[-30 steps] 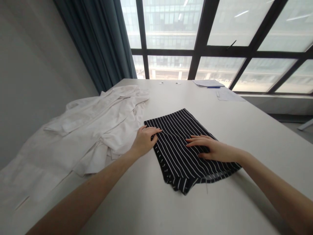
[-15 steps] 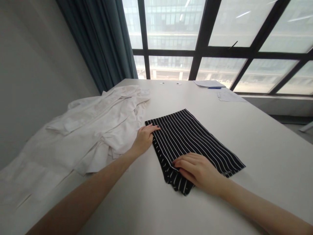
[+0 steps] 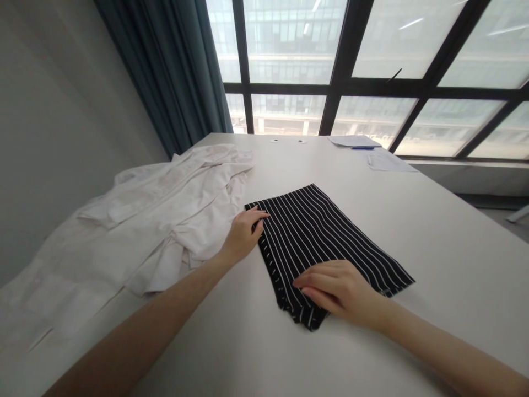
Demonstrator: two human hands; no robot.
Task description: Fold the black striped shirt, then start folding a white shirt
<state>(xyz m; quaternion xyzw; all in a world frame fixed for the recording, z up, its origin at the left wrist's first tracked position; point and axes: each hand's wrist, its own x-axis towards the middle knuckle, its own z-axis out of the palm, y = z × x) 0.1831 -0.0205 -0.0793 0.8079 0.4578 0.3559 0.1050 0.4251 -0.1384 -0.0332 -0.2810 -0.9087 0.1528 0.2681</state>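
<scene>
A folded black garment with white stripes (image 3: 306, 231) lies flat on the white table (image 3: 433, 248), its layers stacked and its near left corner uneven. At its upper left edge, my left hand (image 3: 243, 231) touches the cloth with the fingertips, thumb held apart from the fingers. Over the near end rests my right hand (image 3: 336, 289), fingers stretched out on top of the cloth and thumb a little below them. Part of the near edge is hidden under the right hand. Neither hand visibly pinches the fabric.
Crumpled white garments (image 3: 165, 209) spread along the table's left side, close to my left forearm. At the far right lie papers (image 3: 355, 141) with a blue pen (image 3: 362, 148). Behind the table are a dark blue curtain (image 3: 173, 71) and a large framed window (image 3: 339, 82).
My right fingers have let go of the garment's near edge, and the top layer lies flatter there. My left thumb has come away from the fingers.
</scene>
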